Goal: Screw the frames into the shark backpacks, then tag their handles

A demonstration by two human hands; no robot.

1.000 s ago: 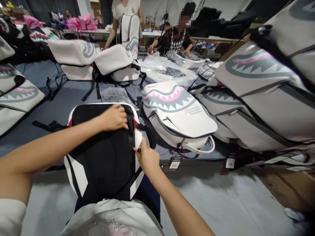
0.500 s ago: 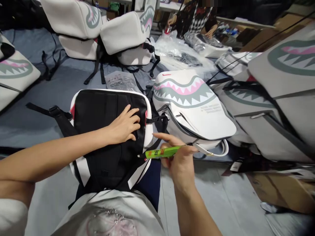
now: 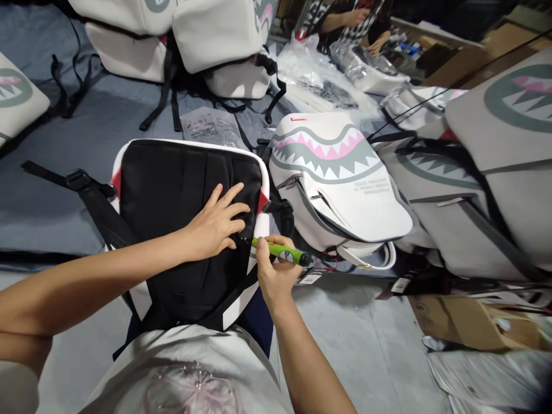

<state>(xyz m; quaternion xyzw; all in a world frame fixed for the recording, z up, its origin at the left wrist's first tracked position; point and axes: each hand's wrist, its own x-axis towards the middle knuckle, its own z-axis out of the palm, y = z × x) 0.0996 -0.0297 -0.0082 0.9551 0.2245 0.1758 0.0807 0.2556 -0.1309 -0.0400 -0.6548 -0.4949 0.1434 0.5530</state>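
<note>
Closer to the backpack than half a second earlier, the right hand (image 3: 278, 276) had drawn inward, bringing the slim green pen with a black end (image 3: 278, 249) nearer the left thumb. Its fingers were closed around the pen, whose tip pointed at the black panel near that thumb; whether it touched, I could not tell. The left hand (image 3: 213, 227), gripping nothing, rested on the panel with its fingers spread. The white-edged backpack with a black fabric back panel (image 3: 172, 184) lay back-side up beneath the left hand and mostly left of the right one, between the wearer's body and the table covered in grey-blue cloth (image 3: 47, 210). It had rounded upper corners, a red triangular tab (image 3: 263, 201) at either side, white patches low down and a black webbing strap with a buckle (image 3: 97, 204) trailing left.
</note>
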